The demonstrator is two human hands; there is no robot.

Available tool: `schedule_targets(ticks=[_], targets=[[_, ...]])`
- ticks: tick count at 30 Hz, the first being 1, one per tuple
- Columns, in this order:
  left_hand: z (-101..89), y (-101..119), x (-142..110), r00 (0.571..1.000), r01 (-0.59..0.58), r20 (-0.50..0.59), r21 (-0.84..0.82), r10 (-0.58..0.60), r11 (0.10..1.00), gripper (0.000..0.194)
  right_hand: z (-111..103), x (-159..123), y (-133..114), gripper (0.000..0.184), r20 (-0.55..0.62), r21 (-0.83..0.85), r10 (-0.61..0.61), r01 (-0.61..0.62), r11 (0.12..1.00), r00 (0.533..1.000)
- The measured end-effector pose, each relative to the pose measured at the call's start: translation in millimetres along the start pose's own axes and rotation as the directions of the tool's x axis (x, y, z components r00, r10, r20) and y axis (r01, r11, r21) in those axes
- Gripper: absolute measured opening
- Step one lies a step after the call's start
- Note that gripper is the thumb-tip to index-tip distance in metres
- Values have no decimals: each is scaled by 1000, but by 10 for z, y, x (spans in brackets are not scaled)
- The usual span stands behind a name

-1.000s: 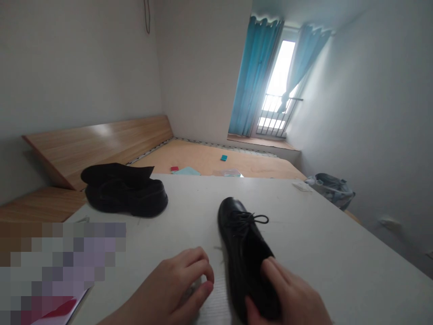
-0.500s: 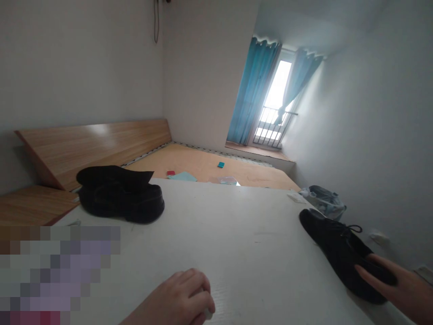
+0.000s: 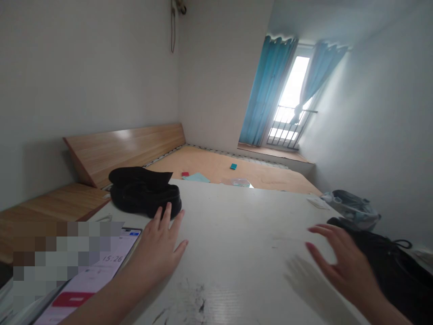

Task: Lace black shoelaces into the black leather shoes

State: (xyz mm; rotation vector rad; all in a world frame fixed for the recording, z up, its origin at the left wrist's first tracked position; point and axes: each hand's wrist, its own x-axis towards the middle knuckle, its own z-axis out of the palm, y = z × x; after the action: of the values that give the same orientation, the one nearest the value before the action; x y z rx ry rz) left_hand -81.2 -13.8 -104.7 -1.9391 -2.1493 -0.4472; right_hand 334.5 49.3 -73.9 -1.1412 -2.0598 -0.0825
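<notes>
My left hand reaches over the white table with its fingers spread, empty, its fingertips close to a chunky black shoe at the table's far left. A black cloth lies draped over the top of that shoe. My right hand hovers open above the table's right side, fingers apart, holding nothing. Just beyond it, at the right edge, lies a black lace-up shoe, partly hidden by my hand.
A phone with a lit screen lies at the near left of the table. Dark scuff marks stain the near surface. Behind the table are a bare wooden bed base with small items, a bag at the right, and blue curtains.
My right hand has let go of the lace-up shoe and opened above the table. My left hand has uncurled and moved forward toward the chunky shoe. The view has shifted left.
</notes>
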Motion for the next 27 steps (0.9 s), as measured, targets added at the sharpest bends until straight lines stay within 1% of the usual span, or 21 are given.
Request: schedule_targets(ticks=[1,2,3,5,6,7,9,10,13,14,16,19,21,24,26,27], targets=[[17,26,-32,1000,-11,15,-9,11,1000,64,254,146,-308,29,102,122,-45,33,992,994],[29,51,-60,1000,-19,22,-19,19,1000,65,500,282,-602,31,184,195,-94,58,979,978],[37,72,-78,1000,-22,21,-29,22,999,67,730,408,-875,34,240,245,-139,79,966,961],[41,94,-83,1000,-13,-8,-46,13,999,74,1130,646,-1346,50,324,309,-215,112,944,921],[38,94,-71,999,-3,-39,-59,1,998,78,1299,762,-1542,59,363,330,-248,125,936,898],[34,89,-52,997,8,-76,-76,-14,997,81,1449,880,-1711,65,386,337,-271,139,931,882],[25,72,-8,988,23,-149,-118,-40,993,85,1703,1115,-1975,70,396,328,-286,157,932,873],[23,64,12,983,24,-177,-138,-49,990,86,1808,1226,-2072,67,398,311,-287,166,936,871],[25,51,49,976,14,-214,-180,-53,984,86,2023,1478,-2234,42,409,255,-300,207,944,862],[24,51,55,974,9,-220,-190,-51,982,84,2055,1520,-2251,35,413,240,-310,226,944,856],[6,56,64,970,2,-236,-211,-52,978,79,2052,1530,-2243,29,416,220,-337,266,939,845],[-76,71,81,959,3,-275,-244,-72,970,70,1891,1380,-2147,28,420,197,-369,313,929,829],[-152,76,95,948,12,-302,-282,-101,959,65,1704,1210,-2043,26,422,176,-367,322,930,829],[-232,68,114,928,6,-346,-355,-138,935,60,1360,913,-1864,21,426,148,-350,318,937,834],[-249,66,113,929,-29,-352,-379,-115,925,61,1120,708,-1750,17,428,138,-339,310,941,838],[-255,75,104,939,-55,-335,-386,-84,921,60,1005,606,-1697,14,422,139,-337,308,941,841]])
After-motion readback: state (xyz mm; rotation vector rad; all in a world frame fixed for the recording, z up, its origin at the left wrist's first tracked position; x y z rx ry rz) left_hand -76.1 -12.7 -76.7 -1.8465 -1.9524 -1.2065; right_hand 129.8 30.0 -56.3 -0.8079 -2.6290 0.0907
